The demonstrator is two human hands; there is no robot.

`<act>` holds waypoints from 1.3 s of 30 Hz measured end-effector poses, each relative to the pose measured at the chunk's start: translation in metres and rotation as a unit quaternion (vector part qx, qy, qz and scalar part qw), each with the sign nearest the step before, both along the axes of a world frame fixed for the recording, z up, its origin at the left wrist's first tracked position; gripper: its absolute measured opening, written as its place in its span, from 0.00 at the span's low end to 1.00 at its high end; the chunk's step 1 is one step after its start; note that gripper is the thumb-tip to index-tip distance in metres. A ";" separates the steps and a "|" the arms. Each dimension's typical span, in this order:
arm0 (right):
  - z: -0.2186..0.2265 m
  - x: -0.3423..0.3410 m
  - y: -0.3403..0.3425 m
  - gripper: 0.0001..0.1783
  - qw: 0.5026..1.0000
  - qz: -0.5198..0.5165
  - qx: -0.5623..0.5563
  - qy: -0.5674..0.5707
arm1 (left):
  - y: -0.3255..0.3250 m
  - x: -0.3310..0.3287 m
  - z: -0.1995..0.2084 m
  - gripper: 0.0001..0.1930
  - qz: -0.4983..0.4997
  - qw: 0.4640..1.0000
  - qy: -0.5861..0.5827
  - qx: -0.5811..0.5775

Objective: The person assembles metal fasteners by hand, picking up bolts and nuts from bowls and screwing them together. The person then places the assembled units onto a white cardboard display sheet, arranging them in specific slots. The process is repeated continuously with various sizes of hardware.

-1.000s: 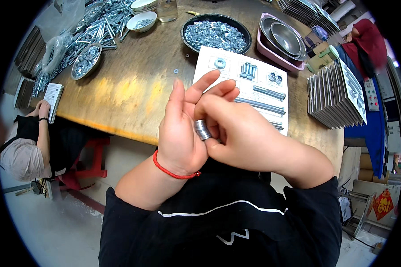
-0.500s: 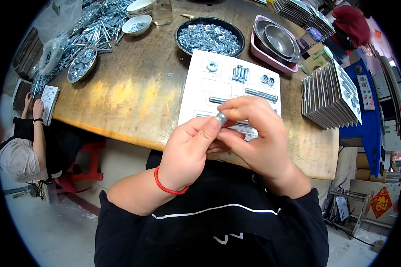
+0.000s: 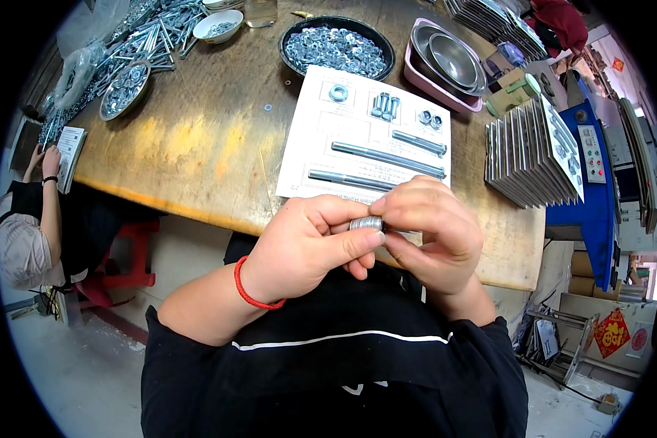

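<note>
A short stack of silvery washers (image 3: pixel 365 223) is pinched between the thumb and fingers of my left hand (image 3: pixel 292 237), which wears a red cord at the wrist. My right hand (image 3: pixel 438 233) closes its thumb and fingertips on the right end of that stack. Just beyond my hands lies a white card (image 3: pixel 306 135) bearing a washer, short bolts, nuts and several long bolts (image 3: pixel 388 159). My right fingers cover part of its near edge. At the card's far edge stands a black basin (image 3: pixel 283 45) full of loose washers (image 3: pixel 336 52).
A pink tub (image 3: pixel 425 82) with metal bowls (image 3: pixel 452 60) stands back right, beside a stack of cards (image 3: pixel 529 157). Bowls of small parts (image 3: pixel 124 89) and piled bolts (image 3: pixel 150 45) lie far left. A co-worker (image 3: pixel 33 226) sits at the left edge.
My hands have moved slightly down, and the washer stack now shows side-on between them. My right hand has lowered, uncovering more long bolts on the card. The whole view has shifted slightly.
</note>
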State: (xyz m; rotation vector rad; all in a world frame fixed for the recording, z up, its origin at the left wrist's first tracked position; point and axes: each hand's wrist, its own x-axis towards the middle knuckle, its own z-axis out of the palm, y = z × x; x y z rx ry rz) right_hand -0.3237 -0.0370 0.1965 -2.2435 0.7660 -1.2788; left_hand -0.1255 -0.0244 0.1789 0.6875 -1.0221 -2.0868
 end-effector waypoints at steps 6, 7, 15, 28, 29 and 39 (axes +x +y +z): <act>0.000 -0.002 0.005 0.17 0.999 -0.018 -0.030 0.032 | 0.004 -0.002 0.005 0.14 0.037 0.999 -0.017 -0.037; -0.002 -0.002 0.005 0.17 0.999 -0.020 -0.029 0.028 | 0.005 -0.002 0.004 0.14 0.040 0.998 -0.017 -0.039; -0.001 0.007 0.004 0.17 1.000 -0.013 -0.012 0.009 | 0.005 0.004 0.003 0.13 0.047 0.996 -0.035 -0.067; 0.000 0.021 -0.017 0.14 0.992 0.038 0.123 -0.010 | -0.007 0.028 -0.003 0.13 0.025 1.000 -0.002 -0.019; 0.005 0.022 -0.025 0.14 0.993 0.022 0.114 0.018 | -0.008 0.031 -0.005 0.13 0.042 0.999 -0.004 -0.013; 0.010 0.058 -0.112 0.11 0.914 -0.138 0.128 0.360 | -0.021 0.058 -0.014 0.12 0.122 0.988 -0.071 -0.057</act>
